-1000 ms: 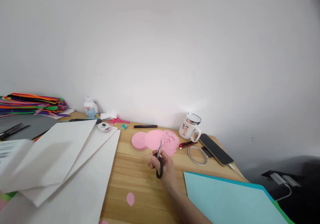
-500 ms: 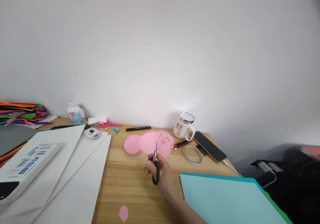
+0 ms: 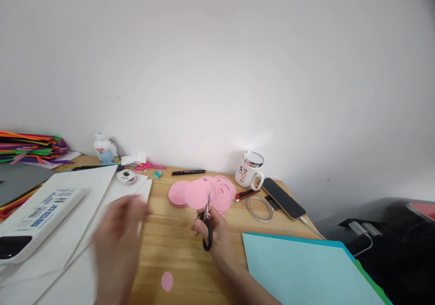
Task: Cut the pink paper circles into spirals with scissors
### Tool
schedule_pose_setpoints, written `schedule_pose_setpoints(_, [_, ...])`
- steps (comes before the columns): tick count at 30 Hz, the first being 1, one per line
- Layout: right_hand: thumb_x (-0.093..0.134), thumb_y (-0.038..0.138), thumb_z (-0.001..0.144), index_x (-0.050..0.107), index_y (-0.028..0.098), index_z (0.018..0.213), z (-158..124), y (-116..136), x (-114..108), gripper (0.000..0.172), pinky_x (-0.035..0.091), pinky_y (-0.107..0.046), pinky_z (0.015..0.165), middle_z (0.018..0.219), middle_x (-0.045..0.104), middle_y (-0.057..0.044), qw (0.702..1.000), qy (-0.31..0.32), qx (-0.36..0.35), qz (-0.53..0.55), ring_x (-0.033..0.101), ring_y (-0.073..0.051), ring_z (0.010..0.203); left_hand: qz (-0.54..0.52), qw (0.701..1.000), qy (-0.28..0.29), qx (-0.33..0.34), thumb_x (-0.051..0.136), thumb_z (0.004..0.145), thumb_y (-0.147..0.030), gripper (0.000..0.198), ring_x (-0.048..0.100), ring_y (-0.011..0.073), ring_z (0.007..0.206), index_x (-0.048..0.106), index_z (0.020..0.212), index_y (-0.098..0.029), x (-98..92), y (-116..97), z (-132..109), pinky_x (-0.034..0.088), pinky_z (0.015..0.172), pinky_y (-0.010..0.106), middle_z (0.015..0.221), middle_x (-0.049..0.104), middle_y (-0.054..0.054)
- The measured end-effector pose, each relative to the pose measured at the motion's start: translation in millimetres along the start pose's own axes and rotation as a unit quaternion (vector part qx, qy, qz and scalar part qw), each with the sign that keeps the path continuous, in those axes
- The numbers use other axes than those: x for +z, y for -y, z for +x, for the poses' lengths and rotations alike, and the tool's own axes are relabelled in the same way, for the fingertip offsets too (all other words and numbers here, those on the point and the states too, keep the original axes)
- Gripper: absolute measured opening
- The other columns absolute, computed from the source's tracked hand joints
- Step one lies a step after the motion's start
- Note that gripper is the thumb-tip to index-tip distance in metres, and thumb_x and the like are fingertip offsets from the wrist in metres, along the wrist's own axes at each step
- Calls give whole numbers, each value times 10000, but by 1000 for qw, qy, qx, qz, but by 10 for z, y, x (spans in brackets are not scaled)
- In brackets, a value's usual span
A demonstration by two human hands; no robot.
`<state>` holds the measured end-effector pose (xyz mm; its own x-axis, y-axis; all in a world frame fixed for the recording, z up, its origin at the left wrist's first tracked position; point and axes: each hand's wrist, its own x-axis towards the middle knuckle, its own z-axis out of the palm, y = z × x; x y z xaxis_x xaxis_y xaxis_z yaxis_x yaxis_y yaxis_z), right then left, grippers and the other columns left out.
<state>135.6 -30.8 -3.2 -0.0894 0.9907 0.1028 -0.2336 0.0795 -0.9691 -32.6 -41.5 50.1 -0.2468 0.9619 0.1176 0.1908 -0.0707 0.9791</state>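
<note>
Hanging blurred by white sheets [image 3: 93, 182], the left hand [image 3: 120, 234] looks half curled; its hold, if any, I cannot tell. Across the wood-grain tabletop [image 3: 176, 246], pink paper circles [image 3: 197, 194] lie by the blades of black-handled scissors [image 3: 210, 234] gripped in the closed right hand [image 3: 217, 232], then a white mug [image 3: 246, 172] by the pale wall [image 3: 190, 69].

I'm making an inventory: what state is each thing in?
Black-handled scissors: in right hand, blades nearly closed
Phone: screen dark, cable attached
Mug: upright
White bottle: upright, capped
Black marker: lying, capped
Pink circles: cut out, overlapping
Ring: flat
Pink scissors: lying, blades unclear
Blue sheets: stacked
</note>
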Motion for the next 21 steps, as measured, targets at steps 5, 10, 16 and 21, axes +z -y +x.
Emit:
schedule_pose_setpoints(5, [650,343,643,494,194,781,9,78,-28,256,353,-226,503,546,492,56,1000,-1,-3,23,459,-114,500,-30,989,142,-19,613,702,-440,294,475,112,443,577,677,-149,499,-138,250,370,425,225,471,536,-17])
schedule_pose_setpoints(10, [663,338,649,493,187,720,66,-4,-56,238,307,-212,480,566,471,56,1000,-3,-22,16,388,-94,490,-120,968,213,-53,688,623,-348,244,522,119,489,595,684,-131,626,-71,357,427,492,241,584,616,19])
schedule_pose_setpoints(16, [693,308,638,497,195,725,88,-43,-43,242,327,-210,500,593,501,50,998,26,-30,51,404,-103,517,-101,979,165,-68,704,584,-367,295,405,75,387,542,496,-137,696,116,305,334,406,206,416,508,-32])
schedule_pose_setpoints(21, [740,313,599,484,204,806,91,-64,-19,346,354,-217,531,598,527,45,997,19,2,79,453,-120,554,-99,981,151,-74,687,603,-382,300,447,93,367,550,489,-141,714,273,295,338,375,203,402,541,-15])
